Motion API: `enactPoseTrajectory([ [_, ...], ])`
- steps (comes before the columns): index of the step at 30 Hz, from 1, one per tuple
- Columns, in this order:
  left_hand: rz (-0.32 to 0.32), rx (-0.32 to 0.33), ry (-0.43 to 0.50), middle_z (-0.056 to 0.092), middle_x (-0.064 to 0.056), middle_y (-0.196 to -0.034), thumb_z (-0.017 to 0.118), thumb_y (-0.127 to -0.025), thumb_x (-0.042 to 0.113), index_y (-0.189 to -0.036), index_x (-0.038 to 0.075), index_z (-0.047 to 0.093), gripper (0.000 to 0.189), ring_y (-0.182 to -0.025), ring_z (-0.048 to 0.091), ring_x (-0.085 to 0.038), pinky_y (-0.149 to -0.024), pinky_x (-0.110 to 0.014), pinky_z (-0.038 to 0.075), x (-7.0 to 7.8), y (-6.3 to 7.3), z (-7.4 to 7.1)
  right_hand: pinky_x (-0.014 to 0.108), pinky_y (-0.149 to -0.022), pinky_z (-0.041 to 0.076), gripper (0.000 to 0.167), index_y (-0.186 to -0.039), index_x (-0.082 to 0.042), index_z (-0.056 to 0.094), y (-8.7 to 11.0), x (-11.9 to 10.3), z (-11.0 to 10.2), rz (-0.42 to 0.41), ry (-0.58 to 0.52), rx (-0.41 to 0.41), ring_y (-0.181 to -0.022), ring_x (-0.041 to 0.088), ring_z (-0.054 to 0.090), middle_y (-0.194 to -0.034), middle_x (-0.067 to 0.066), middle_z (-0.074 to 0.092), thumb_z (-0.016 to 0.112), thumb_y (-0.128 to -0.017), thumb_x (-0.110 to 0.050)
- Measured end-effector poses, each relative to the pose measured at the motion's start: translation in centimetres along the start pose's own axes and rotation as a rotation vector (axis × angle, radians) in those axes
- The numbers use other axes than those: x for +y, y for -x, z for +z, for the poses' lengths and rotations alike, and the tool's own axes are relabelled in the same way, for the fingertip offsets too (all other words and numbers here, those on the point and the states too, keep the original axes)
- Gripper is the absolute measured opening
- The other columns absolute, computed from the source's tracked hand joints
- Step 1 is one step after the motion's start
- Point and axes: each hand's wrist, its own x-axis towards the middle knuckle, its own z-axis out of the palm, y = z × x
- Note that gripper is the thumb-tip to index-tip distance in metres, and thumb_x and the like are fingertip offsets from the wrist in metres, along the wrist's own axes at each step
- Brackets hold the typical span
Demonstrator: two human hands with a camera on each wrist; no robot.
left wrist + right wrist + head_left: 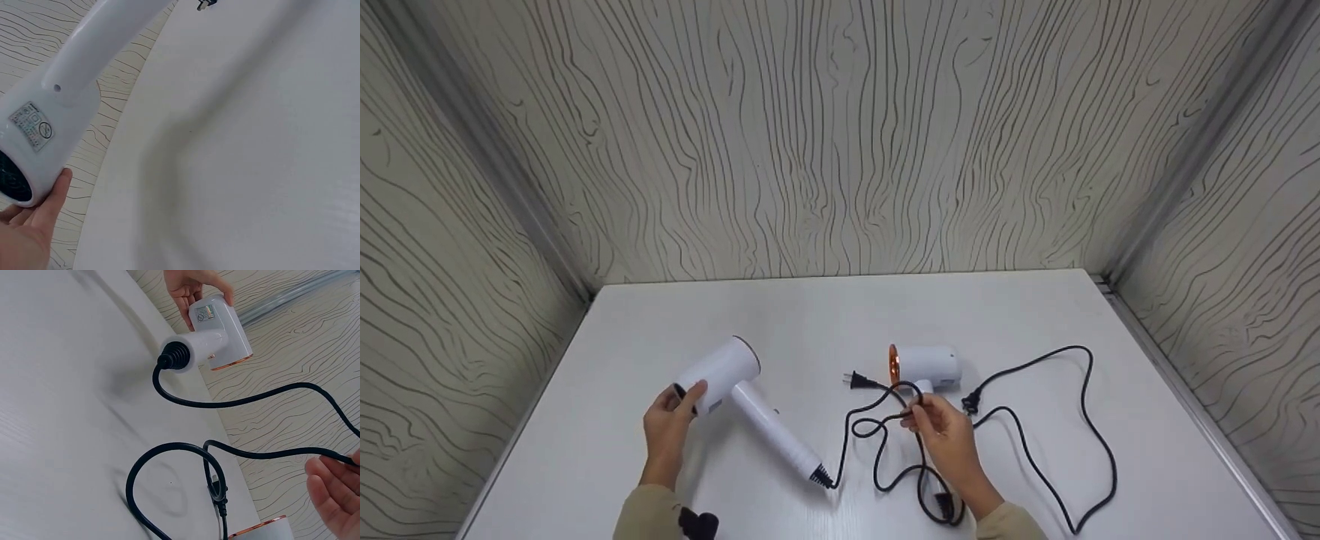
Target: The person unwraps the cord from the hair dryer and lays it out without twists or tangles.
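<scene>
A white hair dryer (721,373) is in my left hand (664,427), which grips the rear end of its barrel. The left wrist view shows the thumb or a finger along the barrel (73,118), close to the dark rear opening. Its handle slants down to the right and ends in a black ribbed cord sleeve (179,355). My right hand (952,444) pinches the black cord (846,442) between thumb and fingers, with loops hanging below. Behind that hand a second white hair dryer (931,365) with a copper-coloured front lies on the table, its handle mostly hidden.
A black two-pin plug (864,381) lies left of the second hair dryer. Another black plug (971,403) is to its right, where a cord (1112,457) makes a wide loop. Patterned walls (825,150) enclose the white table (802,315) at the back and sides.
</scene>
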Motion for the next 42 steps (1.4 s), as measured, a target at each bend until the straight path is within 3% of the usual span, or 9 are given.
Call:
enactPoseTrajectory([
  [3, -0.002, -0.019, -0.006, 0.032, -0.031, -0.152, 0.066, -0.088, 0.043, -0.150, -0.005, 0.018, 0.092, -0.139, 0.038, -0.042, -0.118, -0.049, 0.033, 0.1, -0.4, 0.0, 0.019, -0.071, 0.059, 0.014, -0.100, 0.010, 0.060, 0.1, 0.4, 0.0, -0.019, 0.005, 0.000, -0.078, -0.001, 0.067, -0.092, 0.026, 0.069, 0.056, -0.094, -0.001],
  [12, -0.023, -0.035, -0.047, 0.033, -0.029, -0.152, 0.064, -0.089, 0.044, -0.150, -0.003, 0.022, 0.087, -0.140, 0.038, -0.038, -0.118, -0.051, 0.031, 0.1, -1.4, 0.0, 0.020, -0.072, 0.059, 0.011, -0.098, 0.009, 0.063, 0.4, 0.6, 0.1, 0.043, -0.009, -0.013, -0.080, 0.002, 0.070, -0.096, 0.027, 0.071, 0.061, -0.090, 0.001],
  [21, -0.035, -0.101, -0.081, 0.031, -0.026, -0.154, 0.065, -0.088, 0.041, -0.153, 0.004, 0.019, 0.088, -0.143, 0.032, -0.037, -0.121, -0.050, 0.027, 0.5, -2.5, 0.0, 0.013, -0.071, 0.057, 0.012, -0.093, 0.001, 0.070, 1.2, 1.4, 1.8, 0.062, 0.054, -0.059, -0.078, -0.001, 0.068, -0.093, 0.020, 0.073, 0.065, -0.083, 0.006],
  [24, -0.047, -0.113, -0.087, 0.030, -0.025, -0.155, 0.066, -0.088, 0.040, -0.154, 0.007, 0.019, 0.087, -0.144, 0.030, -0.037, -0.122, -0.050, 0.025, 0.7, -2.7, 0.0, 0.014, -0.073, 0.057, 0.017, -0.093, -0.001, 0.071, 1.5, 1.8, 2.7, 0.014, 0.088, -0.060, -0.081, -0.003, 0.067, -0.094, 0.018, 0.074, 0.065, -0.080, 0.009],
  [28, -0.030, -0.132, -0.124, 0.030, -0.024, -0.155, 0.066, -0.087, 0.042, -0.154, 0.010, 0.021, 0.086, -0.143, 0.030, -0.036, -0.122, -0.053, 0.024, 1.0, -3.1, 0.3, 0.017, -0.072, 0.059, 0.021, -0.089, 0.000, 0.071, 1.7, 2.6, 3.9, -0.119, 0.116, -0.008, -0.083, -0.001, 0.068, -0.090, 0.017, 0.074, 0.065, -0.075, 0.014],
  [34, 0.004, -0.135, -0.176, 0.039, -0.023, -0.147, 0.064, -0.089, 0.040, -0.153, 0.010, 0.024, 0.081, -0.133, 0.040, -0.032, -0.116, -0.049, 0.034, 1.5, -3.7, 1.0, 0.017, -0.064, 0.058, 0.027, -0.082, 0.007, 0.070, 2.2, 3.3, 5.9, -0.358, 0.155, 0.090, -0.072, 0.020, 0.072, -0.080, 0.022, 0.071, 0.063, -0.064, 0.026],
  [37, 0.008, -0.134, -0.189, 0.040, -0.023, -0.145, 0.063, -0.089, 0.037, -0.153, 0.010, 0.025, 0.080, -0.132, 0.041, -0.032, -0.116, -0.047, 0.035, 1.6, -3.9, 1.4, 0.013, -0.063, 0.057, 0.027, -0.079, 0.010, 0.069, 2.5, 2.6, 6.5, -0.397, 0.167, 0.111, -0.069, 0.027, 0.070, -0.078, 0.023, 0.070, 0.062, -0.061, 0.029],
  [42, -0.001, -0.153, -0.196, 0.034, -0.025, -0.151, 0.063, -0.088, 0.036, -0.152, 0.008, 0.025, 0.080, -0.139, 0.036, -0.035, -0.120, -0.050, 0.029, 1.9, -4.1, 1.9, 0.008, -0.066, 0.054, 0.029, -0.078, 0.007, 0.069, 2.8, 3.4, 7.2, -0.405, 0.202, 0.111, -0.070, 0.024, 0.071, -0.078, 0.019, 0.072, 0.065, -0.059, 0.027],
])
